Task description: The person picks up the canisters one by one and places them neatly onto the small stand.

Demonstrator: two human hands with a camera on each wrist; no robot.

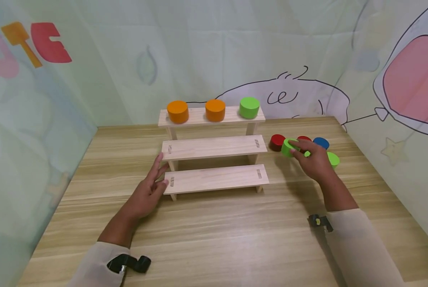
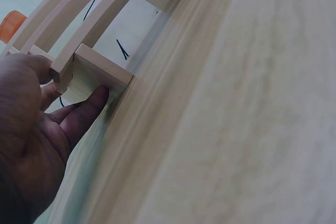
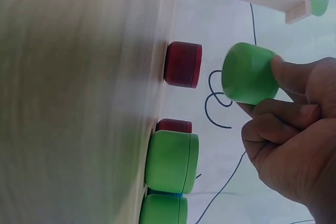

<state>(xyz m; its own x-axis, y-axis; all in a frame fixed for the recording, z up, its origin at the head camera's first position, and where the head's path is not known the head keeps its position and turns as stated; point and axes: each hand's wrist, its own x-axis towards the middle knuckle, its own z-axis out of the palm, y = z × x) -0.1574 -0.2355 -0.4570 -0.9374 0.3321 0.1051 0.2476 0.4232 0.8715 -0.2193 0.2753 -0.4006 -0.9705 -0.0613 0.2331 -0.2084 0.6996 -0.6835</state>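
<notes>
thumb and fingers of your right hand (image 1: 312,161) pinch a green cylinder (image 1: 286,149), right of centre in the frame; the right wrist view shows it lifted off the table (image 1: 214,243). a red cylinder (image 1: 277,142) sits just left of it, with a second red one (image 1: 303,138) and a blue cylinder (image 1: 321,142) beyond your hand. your left hand (image 1: 146,195) has its fingers spread against the left end of the stepped rack (image 1: 214,177), touching rather than wrapped round it. carried left too low, your load could knock that nearer red cylinder or clip the rack's right end; the jolt might shift the orange cylinders (image 1: 178,113) on the top step, upper centre. too hard a push from your left hand could skew the rack, and a loose pinch may let the green cylinder turn.
</notes>
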